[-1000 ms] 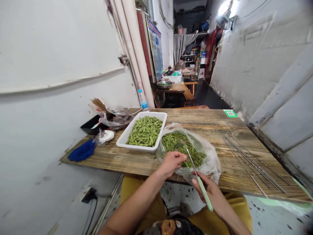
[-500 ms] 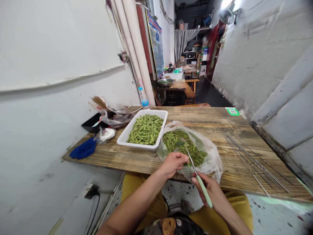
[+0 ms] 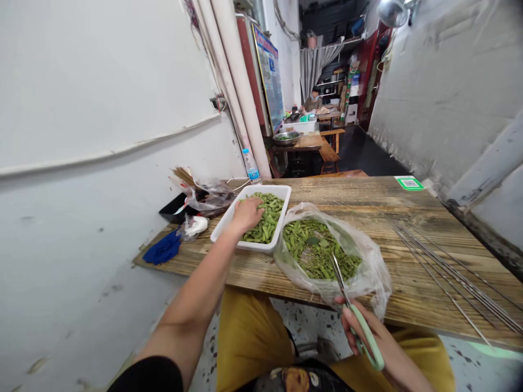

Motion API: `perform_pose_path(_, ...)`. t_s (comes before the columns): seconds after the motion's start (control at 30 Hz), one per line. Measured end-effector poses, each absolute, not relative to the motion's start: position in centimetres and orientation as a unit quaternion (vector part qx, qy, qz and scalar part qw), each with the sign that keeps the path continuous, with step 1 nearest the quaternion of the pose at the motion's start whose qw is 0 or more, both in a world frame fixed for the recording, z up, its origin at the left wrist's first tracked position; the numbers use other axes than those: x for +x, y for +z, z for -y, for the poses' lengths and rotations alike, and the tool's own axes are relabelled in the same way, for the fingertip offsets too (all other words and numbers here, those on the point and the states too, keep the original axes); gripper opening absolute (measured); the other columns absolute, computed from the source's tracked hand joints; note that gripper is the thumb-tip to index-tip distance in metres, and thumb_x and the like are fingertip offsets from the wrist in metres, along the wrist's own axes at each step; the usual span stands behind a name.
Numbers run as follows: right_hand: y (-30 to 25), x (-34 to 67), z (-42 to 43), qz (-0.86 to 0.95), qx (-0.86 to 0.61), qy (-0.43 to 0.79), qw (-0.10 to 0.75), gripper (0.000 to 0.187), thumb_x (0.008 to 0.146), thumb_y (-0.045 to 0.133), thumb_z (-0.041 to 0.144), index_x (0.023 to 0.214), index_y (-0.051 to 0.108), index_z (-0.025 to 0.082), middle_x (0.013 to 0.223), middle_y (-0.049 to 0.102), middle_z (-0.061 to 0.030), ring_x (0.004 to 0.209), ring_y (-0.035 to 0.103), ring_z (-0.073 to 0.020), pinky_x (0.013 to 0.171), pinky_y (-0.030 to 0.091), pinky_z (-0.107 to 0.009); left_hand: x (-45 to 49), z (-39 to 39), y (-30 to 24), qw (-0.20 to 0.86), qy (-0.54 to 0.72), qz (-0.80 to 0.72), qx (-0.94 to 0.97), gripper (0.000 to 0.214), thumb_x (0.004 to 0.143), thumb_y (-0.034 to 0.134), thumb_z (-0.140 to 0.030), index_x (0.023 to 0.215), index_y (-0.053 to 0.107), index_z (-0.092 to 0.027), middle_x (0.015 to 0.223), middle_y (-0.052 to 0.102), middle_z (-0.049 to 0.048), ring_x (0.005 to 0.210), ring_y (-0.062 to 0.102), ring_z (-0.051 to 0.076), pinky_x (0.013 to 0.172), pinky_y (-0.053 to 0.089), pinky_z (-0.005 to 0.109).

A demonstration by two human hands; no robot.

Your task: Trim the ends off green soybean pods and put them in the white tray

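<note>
My left hand (image 3: pixel 247 213) is over the far left part of a white plastic tray (image 3: pixel 217 231), its fingers apart among green edamame pods (image 3: pixel 267 220). Whether a pod lies under the fingertips is hidden. In my right hand (image 3: pixel 359 326) are scissors (image 3: pixel 370 340) with pale green handles. Their blades are slightly parted and point up over a clear plastic bag (image 3: pixel 378 267). Inside that bag are more green pods (image 3: pixel 300 231), small cut bits and a couple of leaves (image 3: pixel 312 240).
Long metal skewers (image 3: pixel 453 277) lie on the wooden table (image 3: pixel 363 198) at right. A water bottle (image 3: pixel 252 167), black box (image 3: pixel 174 212) and blue cloth (image 3: pixel 162 249) are at left. A QR card (image 3: pixel 409 183) lies at the far edge. Another person (image 3: pixel 314 99) sits farther back.
My left hand has moved from above the bag, up and left, to the pods in the tray. My right hand has drawn slightly down with the scissors, whose blades are now apart.
</note>
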State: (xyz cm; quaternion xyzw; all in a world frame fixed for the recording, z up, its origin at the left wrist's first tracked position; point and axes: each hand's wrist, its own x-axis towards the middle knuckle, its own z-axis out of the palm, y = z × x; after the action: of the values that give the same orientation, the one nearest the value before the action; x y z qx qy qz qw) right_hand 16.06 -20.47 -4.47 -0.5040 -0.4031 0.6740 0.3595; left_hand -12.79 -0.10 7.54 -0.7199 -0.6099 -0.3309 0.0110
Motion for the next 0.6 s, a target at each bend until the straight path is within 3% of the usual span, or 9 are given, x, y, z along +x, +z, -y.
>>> perform_pose_path(0.07,-4.4,15.8,20.4,0.389,-0.505,0.679,0.363,0.056,0.077,0.059,0.059,0.116,0.049,0.020,0.064,0.046,0.0056,0.051,0.045,-0.0097,0.045,0.042,-0.022,-10.3,1.4,6.1,0.003,-0.274,0.548,-0.790,0.022,0.080,0.056,-0.018,0.098,0.066,-0.013,0.117,0.062,0.0109,0.113,0.050,0.022,0.102,0.032,0.041)
perform_pose_path(0.17,-4.0,15.3,20.2,0.355,-0.500,0.697,0.371,0.054,0.076,0.059,0.059,0.112,0.051,0.020,0.064,0.048,0.0051,0.048,0.045,-0.0092,0.041,0.041,-0.022,-5.8,3.3,3.2,-0.111,-0.090,0.380,-0.914,0.027,0.085,0.047,-0.016,0.105,0.065,-0.019,0.114,0.063,0.0069,0.108,0.054,0.017,0.098,0.038,0.031)
perform_pose_path(0.27,-3.6,14.9,20.1,0.336,-0.499,0.709,0.370,0.052,0.075,0.060,0.060,0.107,0.052,0.019,0.064,0.050,0.0047,0.046,0.046,-0.0084,0.039,0.040,-0.020,-2.9,4.1,0.2,-0.068,0.029,0.458,-0.886,0.034,0.077,0.059,-0.019,0.110,0.062,-0.012,0.117,0.059,0.0161,0.112,0.051,0.027,0.094,0.041,0.039)
perform_pose_path(0.37,-3.6,15.0,20.3,0.338,-0.497,0.709,0.369,0.053,0.072,0.063,0.060,0.104,0.053,0.019,0.063,0.049,0.0053,0.047,0.045,-0.0083,0.039,0.041,-0.020,-2.0,4.5,-1.9,-0.014,0.039,0.511,-0.859,0.041,0.074,0.059,-0.016,0.114,0.057,-0.007,0.121,0.055,0.0211,0.118,0.045,0.033,0.095,0.041,0.046)
perform_pose_path(0.5,-4.2,15.5,20.3,0.339,-0.504,0.703,0.369,0.053,0.073,0.061,0.061,0.105,0.051,0.019,0.062,0.048,0.0060,0.045,0.044,-0.0081,0.038,0.040,-0.020,-3.0,4.7,-2.2,-0.111,0.022,0.382,-0.917,0.039,0.076,0.048,-0.006,0.112,0.060,-0.012,0.115,0.061,0.0128,0.113,0.052,0.022,0.100,0.039,0.035)
perform_pose_path(0.6,-4.3,15.9,20.1,0.336,-0.507,0.703,0.368,0.054,0.073,0.060,0.061,0.107,0.050,0.019,0.063,0.049,0.0062,0.046,0.045,-0.0078,0.040,0.040,-0.020,-3.9,3.8,-1.0,-0.140,-0.053,0.405,-0.902,0.039,0.080,0.040,-0.005,0.107,0.064,-0.018,0.114,0.064,0.0068,0.109,0.055,0.017,0.099,0.041,0.030)
